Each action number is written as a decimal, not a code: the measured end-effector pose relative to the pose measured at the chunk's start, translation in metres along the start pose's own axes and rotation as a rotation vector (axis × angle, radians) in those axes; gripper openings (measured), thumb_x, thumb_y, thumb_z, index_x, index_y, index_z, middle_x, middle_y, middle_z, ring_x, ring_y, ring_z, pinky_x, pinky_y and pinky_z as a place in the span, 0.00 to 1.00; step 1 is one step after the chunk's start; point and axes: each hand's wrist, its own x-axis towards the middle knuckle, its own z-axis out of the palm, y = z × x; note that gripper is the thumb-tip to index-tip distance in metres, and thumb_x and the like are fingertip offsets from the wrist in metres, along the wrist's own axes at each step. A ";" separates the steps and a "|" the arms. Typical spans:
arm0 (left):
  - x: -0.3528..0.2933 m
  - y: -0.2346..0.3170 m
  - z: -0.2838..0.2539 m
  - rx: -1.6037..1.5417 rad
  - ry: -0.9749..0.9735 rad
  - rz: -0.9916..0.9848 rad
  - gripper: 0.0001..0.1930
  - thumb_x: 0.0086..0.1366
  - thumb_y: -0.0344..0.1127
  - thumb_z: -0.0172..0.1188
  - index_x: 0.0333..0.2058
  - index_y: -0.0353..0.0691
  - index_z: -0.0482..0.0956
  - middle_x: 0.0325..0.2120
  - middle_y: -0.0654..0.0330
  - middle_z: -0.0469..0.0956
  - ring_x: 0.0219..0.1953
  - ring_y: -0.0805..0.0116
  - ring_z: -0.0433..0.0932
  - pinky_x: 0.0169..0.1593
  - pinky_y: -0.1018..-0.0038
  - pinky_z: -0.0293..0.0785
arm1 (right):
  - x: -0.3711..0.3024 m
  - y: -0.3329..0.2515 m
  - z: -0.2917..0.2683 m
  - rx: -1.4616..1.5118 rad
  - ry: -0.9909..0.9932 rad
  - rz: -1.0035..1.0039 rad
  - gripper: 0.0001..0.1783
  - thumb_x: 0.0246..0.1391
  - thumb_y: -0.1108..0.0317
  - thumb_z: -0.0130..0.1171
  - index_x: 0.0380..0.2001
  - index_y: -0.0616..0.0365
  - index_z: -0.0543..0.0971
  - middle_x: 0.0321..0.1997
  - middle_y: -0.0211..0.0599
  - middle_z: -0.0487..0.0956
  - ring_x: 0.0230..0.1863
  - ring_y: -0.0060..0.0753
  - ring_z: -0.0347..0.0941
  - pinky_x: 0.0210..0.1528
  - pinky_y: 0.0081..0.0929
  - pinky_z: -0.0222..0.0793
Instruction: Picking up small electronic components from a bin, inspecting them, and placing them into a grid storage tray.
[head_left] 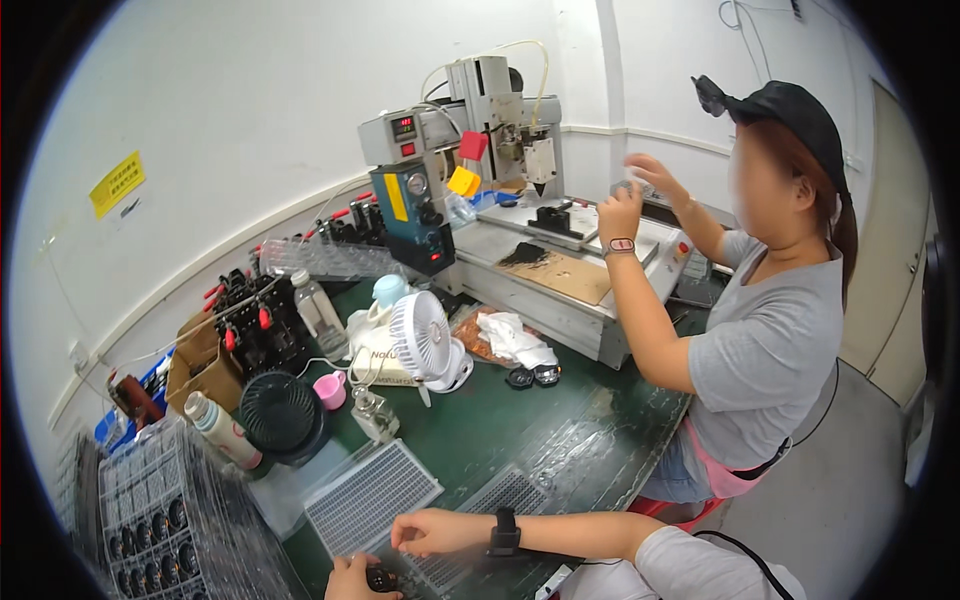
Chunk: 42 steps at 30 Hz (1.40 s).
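At the bottom edge, my left hand (350, 581) is closed around a small round black part (381, 579) with several light dots on its face. Just above and to the right, my right hand (438, 531) has its fingers curled down in a pinch, apart from the black part; whatever they hold is too small to make out. A black watch (505, 532) is strapped on my right wrist. Beside my hands lies a pale tray with a fine grid of cells (372, 492). A second, greyer grid tray (508, 490) runs under my right forearm.
Stacked clear trays (150, 480) of round black parts stand at left. A black fan (283, 412), glass jar (374, 415), pink cup (330, 390) and white fan (420, 335) line the green table (560, 440). At right, a co-worker (770, 300) raises both hands by a machine (490, 110).
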 end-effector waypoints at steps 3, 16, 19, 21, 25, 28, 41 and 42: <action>0.003 0.001 -0.001 -0.006 0.009 0.046 0.30 0.37 0.34 0.73 0.43 0.37 0.74 0.39 0.45 0.73 0.42 0.45 0.73 0.47 0.60 0.71 | -0.001 -0.005 -0.001 -0.028 -0.016 0.007 0.06 0.58 0.70 0.53 0.36 0.60 0.71 0.25 0.27 0.72 0.23 0.16 0.68 0.26 0.17 0.66; 0.024 -0.019 0.010 -0.081 -0.006 0.029 0.34 0.35 0.35 0.75 0.47 0.45 0.76 0.43 0.53 0.71 0.50 0.50 0.68 0.53 0.64 0.68 | 0.002 0.004 -0.008 -0.352 0.040 -0.052 0.10 0.53 0.66 0.58 0.35 0.62 0.75 0.31 0.35 0.78 0.35 0.27 0.76 0.39 0.25 0.71; 0.024 -0.023 0.010 -0.089 -0.016 0.025 0.34 0.36 0.35 0.75 0.48 0.45 0.74 0.44 0.54 0.70 0.50 0.50 0.68 0.54 0.63 0.68 | 0.003 0.005 -0.005 -0.376 0.051 -0.069 0.10 0.54 0.66 0.57 0.35 0.62 0.74 0.31 0.35 0.78 0.35 0.28 0.75 0.39 0.25 0.71; 0.023 -0.035 0.016 -0.119 -0.005 0.002 0.36 0.35 0.37 0.77 0.48 0.44 0.74 0.42 0.53 0.70 0.49 0.52 0.69 0.55 0.65 0.67 | 0.004 0.005 -0.003 -0.383 0.032 -0.044 0.10 0.54 0.67 0.56 0.35 0.62 0.74 0.31 0.35 0.78 0.34 0.27 0.75 0.39 0.25 0.71; 0.020 -0.036 0.013 -0.054 -0.039 -0.078 0.36 0.34 0.43 0.77 0.46 0.45 0.74 0.41 0.54 0.70 0.47 0.52 0.69 0.52 0.66 0.67 | 0.002 0.005 0.001 -0.312 0.024 -0.001 0.09 0.54 0.68 0.56 0.35 0.62 0.74 0.32 0.35 0.78 0.35 0.26 0.75 0.39 0.24 0.70; 0.026 -0.039 0.017 -0.054 -0.025 -0.049 0.36 0.34 0.45 0.78 0.45 0.45 0.74 0.39 0.54 0.70 0.45 0.54 0.69 0.51 0.66 0.68 | -0.002 0.002 -0.002 -0.344 0.049 -0.014 0.08 0.54 0.68 0.56 0.34 0.62 0.74 0.32 0.36 0.78 0.35 0.28 0.76 0.39 0.25 0.71; 0.026 -0.037 0.010 -0.190 -0.006 -0.046 0.32 0.36 0.44 0.78 0.41 0.41 0.75 0.37 0.54 0.67 0.42 0.57 0.71 0.49 0.67 0.70 | 0.002 0.006 0.004 -0.420 0.098 -0.062 0.08 0.51 0.68 0.56 0.32 0.62 0.75 0.30 0.37 0.78 0.33 0.32 0.76 0.38 0.27 0.71; 0.020 -0.027 0.007 -0.168 0.011 0.020 0.36 0.36 0.35 0.76 0.47 0.39 0.70 0.43 0.46 0.65 0.45 0.44 0.70 0.48 0.58 0.70 | 0.000 0.009 0.003 -0.414 0.115 -0.083 0.07 0.51 0.69 0.55 0.32 0.61 0.74 0.29 0.37 0.78 0.32 0.31 0.76 0.37 0.28 0.70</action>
